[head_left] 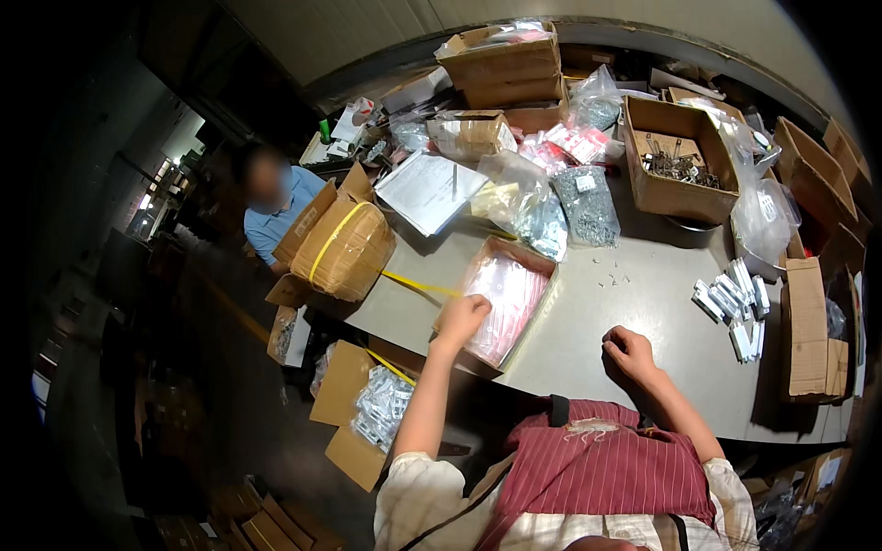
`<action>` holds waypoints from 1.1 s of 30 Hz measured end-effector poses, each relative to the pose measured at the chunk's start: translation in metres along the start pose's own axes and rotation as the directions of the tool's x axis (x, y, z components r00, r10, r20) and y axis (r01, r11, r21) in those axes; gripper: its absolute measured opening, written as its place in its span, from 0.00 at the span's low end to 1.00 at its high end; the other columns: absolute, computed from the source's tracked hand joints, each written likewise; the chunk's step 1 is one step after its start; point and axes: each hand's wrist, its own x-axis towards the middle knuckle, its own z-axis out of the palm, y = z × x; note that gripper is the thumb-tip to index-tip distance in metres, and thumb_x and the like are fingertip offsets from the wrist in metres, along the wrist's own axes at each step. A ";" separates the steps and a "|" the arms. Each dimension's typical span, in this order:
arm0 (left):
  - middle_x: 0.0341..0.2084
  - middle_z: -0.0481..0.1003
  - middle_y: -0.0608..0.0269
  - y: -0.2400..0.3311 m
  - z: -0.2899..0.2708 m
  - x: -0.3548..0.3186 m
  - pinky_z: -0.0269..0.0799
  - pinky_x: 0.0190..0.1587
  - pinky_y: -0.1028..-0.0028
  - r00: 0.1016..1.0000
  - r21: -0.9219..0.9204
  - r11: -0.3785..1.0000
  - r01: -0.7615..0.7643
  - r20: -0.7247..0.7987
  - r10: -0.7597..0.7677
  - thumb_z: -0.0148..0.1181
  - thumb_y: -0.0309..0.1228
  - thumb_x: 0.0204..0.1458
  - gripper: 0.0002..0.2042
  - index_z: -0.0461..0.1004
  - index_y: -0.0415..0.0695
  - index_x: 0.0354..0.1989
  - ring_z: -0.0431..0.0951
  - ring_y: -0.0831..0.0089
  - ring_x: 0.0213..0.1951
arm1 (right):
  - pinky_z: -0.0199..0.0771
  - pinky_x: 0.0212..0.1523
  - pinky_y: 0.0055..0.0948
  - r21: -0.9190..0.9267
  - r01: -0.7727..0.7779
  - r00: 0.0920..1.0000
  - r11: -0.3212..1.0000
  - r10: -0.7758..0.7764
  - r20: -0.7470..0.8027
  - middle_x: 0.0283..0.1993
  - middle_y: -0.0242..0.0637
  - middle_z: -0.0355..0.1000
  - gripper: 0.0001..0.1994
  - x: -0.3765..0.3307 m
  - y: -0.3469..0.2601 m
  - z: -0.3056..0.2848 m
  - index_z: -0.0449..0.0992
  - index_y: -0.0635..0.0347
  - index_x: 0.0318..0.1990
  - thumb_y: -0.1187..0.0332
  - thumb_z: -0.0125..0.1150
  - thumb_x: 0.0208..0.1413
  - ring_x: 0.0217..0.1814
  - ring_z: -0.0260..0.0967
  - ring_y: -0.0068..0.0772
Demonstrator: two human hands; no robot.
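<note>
My left hand (pixel 463 319) reaches over the near left edge of an open cardboard box (pixel 543 301) on the table. Its fingers are pressed together at the clear plastic bags (pixel 503 298) stacked inside, which show white and pink. Whether a bag is pinched between them is hidden. To the right of that box, my right hand (pixel 630 353) is at the table's near part, its fingers curled inward. What it holds, if anything, cannot be made out. Beyond it, a few tiny metal pieces (pixel 614 275) are scattered on the tabletop.
White-and-grey metal parts (pixel 735 303) are piled at right, near a carton of metal pieces (pixel 675 193). Bagged hardware (pixel 588 207) and papers (pixel 430 191) lie farther back. A yellow-strapped carton (pixel 344 248) stands left; below it, an open box holds bagged parts (pixel 381 404). A person (pixel 285 207) is beyond.
</note>
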 end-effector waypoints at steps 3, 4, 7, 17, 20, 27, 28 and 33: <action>0.32 0.82 0.52 -0.016 -0.002 0.002 0.75 0.39 0.68 0.995 -0.172 0.985 0.017 -0.096 -0.034 0.62 0.30 0.52 0.10 0.83 0.44 0.42 0.82 0.65 0.34 | 0.75 0.35 0.31 0.054 -0.005 1.000 0.999 0.005 -0.007 0.30 0.41 0.77 0.09 -0.001 -0.002 0.000 0.77 0.60 0.39 0.64 0.62 0.56 0.31 0.75 0.34; 0.33 0.83 0.54 -0.014 -0.004 0.003 0.75 0.40 0.68 0.993 -0.240 0.970 0.034 -0.101 -0.060 0.61 0.29 0.53 0.11 0.83 0.43 0.42 0.82 0.67 0.36 | 0.74 0.35 0.31 0.060 -0.007 1.000 0.998 0.008 -0.016 0.30 0.41 0.77 0.09 -0.002 -0.002 0.001 0.77 0.60 0.40 0.64 0.62 0.57 0.31 0.75 0.34; 0.36 0.83 0.57 -0.005 -0.006 0.007 0.76 0.43 0.68 0.984 -0.515 0.857 -0.021 -0.160 -0.073 0.59 0.26 0.54 0.11 0.83 0.38 0.43 0.81 0.71 0.40 | 0.75 0.35 0.33 0.115 -0.005 0.999 0.993 0.008 -0.031 0.30 0.41 0.77 0.09 -0.004 -0.003 0.002 0.77 0.60 0.39 0.65 0.62 0.55 0.31 0.76 0.35; 0.46 0.80 0.48 0.113 0.018 -0.005 0.78 0.49 0.68 0.990 -0.989 0.060 0.133 0.136 0.048 0.54 0.26 0.61 0.16 0.74 0.34 0.56 0.82 0.62 0.45 | 0.74 0.46 0.27 0.651 -0.207 0.968 0.731 0.055 0.246 0.47 0.36 0.74 0.19 0.012 -0.043 -0.030 0.72 0.60 0.56 0.60 0.63 0.62 0.47 0.72 0.26; 0.46 0.80 0.50 0.158 0.049 -0.027 0.77 0.50 0.69 0.959 -0.959 0.154 0.238 0.257 0.123 0.55 0.26 0.61 0.17 0.72 0.34 0.58 0.82 0.65 0.45 | 0.67 0.61 0.35 0.658 0.016 0.987 0.752 -0.118 0.111 0.59 0.41 0.70 0.25 0.019 -0.072 -0.039 0.69 0.60 0.62 0.55 0.63 0.63 0.60 0.69 0.35; 0.43 0.80 0.58 0.156 0.114 -0.030 0.75 0.44 0.76 0.865 -0.857 0.437 0.271 0.416 0.280 0.55 0.32 0.65 0.16 0.72 0.36 0.56 0.80 0.75 0.44 | 0.72 0.37 0.24 0.584 0.002 0.987 0.812 0.092 -0.132 0.31 0.31 0.76 0.13 0.004 -0.032 -0.036 0.78 0.65 0.44 0.63 0.55 0.68 0.34 0.71 0.19; 0.42 0.80 0.58 0.155 0.113 -0.031 0.76 0.42 0.78 0.850 -0.834 0.463 0.302 0.455 0.266 0.56 0.31 0.65 0.15 0.73 0.36 0.55 0.80 0.75 0.44 | 0.72 0.35 0.24 0.542 -0.066 0.992 0.838 0.112 -0.053 0.29 0.31 0.75 0.13 -0.006 -0.033 -0.041 0.78 0.66 0.44 0.63 0.55 0.68 0.32 0.70 0.19; 0.30 0.80 0.65 0.135 0.129 -0.033 0.73 0.33 0.78 0.781 -0.717 0.629 0.301 0.564 0.269 0.61 0.32 0.61 0.10 0.78 0.39 0.45 0.77 0.79 0.31 | 0.62 0.25 0.21 0.537 -0.315 0.945 0.783 0.207 0.253 0.24 0.25 0.69 0.12 -0.027 -0.056 -0.048 0.80 0.63 0.39 0.62 0.59 0.66 0.25 0.63 0.14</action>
